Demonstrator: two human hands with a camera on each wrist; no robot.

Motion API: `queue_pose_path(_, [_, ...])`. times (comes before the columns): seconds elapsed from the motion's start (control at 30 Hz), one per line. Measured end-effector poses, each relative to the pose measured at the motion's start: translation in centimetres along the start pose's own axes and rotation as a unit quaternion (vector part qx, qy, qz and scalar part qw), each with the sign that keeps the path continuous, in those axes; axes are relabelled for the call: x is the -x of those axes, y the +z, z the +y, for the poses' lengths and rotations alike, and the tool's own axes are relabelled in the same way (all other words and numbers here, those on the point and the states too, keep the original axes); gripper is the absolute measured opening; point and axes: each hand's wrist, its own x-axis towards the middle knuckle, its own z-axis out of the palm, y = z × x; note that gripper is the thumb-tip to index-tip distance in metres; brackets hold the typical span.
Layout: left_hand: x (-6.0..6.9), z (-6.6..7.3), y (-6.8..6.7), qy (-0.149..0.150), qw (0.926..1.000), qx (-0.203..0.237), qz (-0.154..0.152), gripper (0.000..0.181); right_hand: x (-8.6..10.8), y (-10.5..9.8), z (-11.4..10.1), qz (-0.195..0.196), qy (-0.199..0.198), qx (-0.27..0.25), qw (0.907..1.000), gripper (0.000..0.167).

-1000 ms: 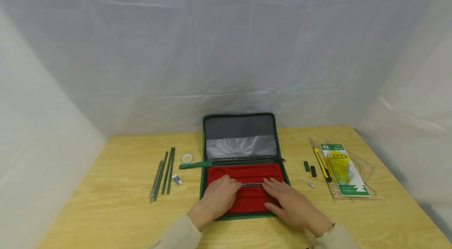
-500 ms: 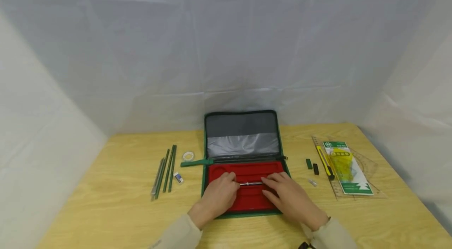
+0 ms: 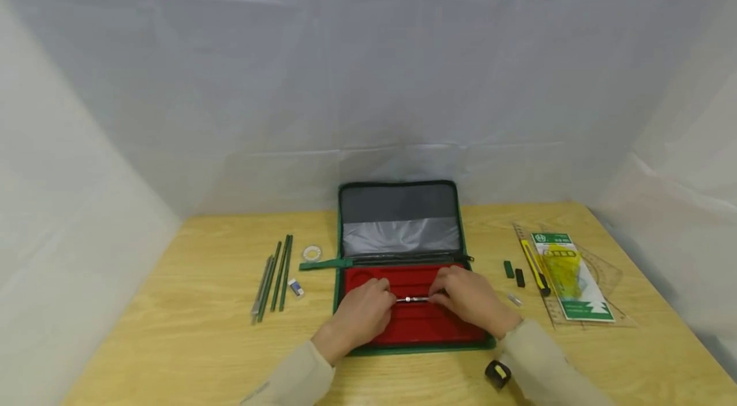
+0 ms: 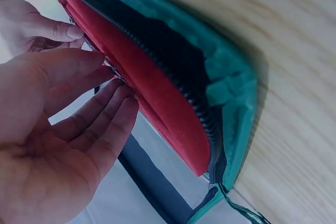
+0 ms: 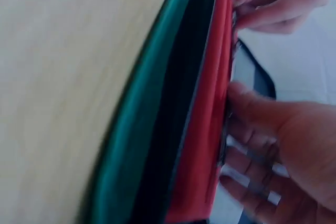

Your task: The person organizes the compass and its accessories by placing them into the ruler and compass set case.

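A slim metal drawing instrument (image 3: pixel 411 299) lies across the red tray (image 3: pixel 423 330) of an open green zip case (image 3: pixel 420 349). My left hand (image 3: pixel 364 311) pinches its left end, thumb against fingers. At the other end, the thumb and fingers of my right hand (image 3: pixel 469 298) pinch it too. The left wrist view has the left hand (image 4: pixel 58 129) at the tray's edge, its fingertips on the metal. In the right wrist view the right hand (image 5: pixel 299 150) is blurred, thumb on the near side of the instrument. Both ends are hidden by fingers.
Left of the case lie several green pencils (image 3: pixel 281 273), an eraser (image 3: pixel 296 288) and a tape roll (image 3: pixel 311 253). To the right are small green (image 3: pixel 508 269) and black blocks (image 3: pixel 520 277), a yellow cutter (image 3: pixel 535 267), clear set squares (image 3: pixel 604 272) and a packet (image 3: pixel 581 294).
My right hand has bent its fingers inward and raised its wrist, going from lying along the instrument to pinching its end. The left hand keeps its hold. The view has shifted slightly.
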Motion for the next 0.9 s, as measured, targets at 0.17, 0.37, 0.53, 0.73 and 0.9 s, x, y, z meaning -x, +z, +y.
queue_pose_path(0.17, [-0.2,-0.4,-0.1,-0.003,0.9997,0.024,0.000,0.006,-0.8,-0.2,0.9,-0.021,-0.053,-0.003,0.9984,0.006])
queue_pose_path(0.37, [0.0,-0.6,-0.3,0.006,0.9997,0.022,0.000,0.005,-1.1,-0.4,1.6,-0.059,-0.063,-0.051,0.9950,0.006])
queue_pose_path(0.53, [0.0,-0.5,-0.2,-0.001,0.9999,0.004,0.011,0.007,-1.2,-0.4,1.7,-0.070,-0.060,-0.076,0.9929,0.006])
queue_pose_path(0.73, [0.1,-0.3,-0.1,0.001,1.0000,-0.007,-0.001,0.005,-0.9,-0.2,1.7,-0.047,-0.068,-0.075,0.9937,0.007])
queue_pose_path(0.9, [0.1,-0.2,-0.1,0.000,0.9998,-0.012,-0.019,0.004,-0.7,-0.2,1.4,-0.014,-0.092,-0.056,0.9941,0.007])
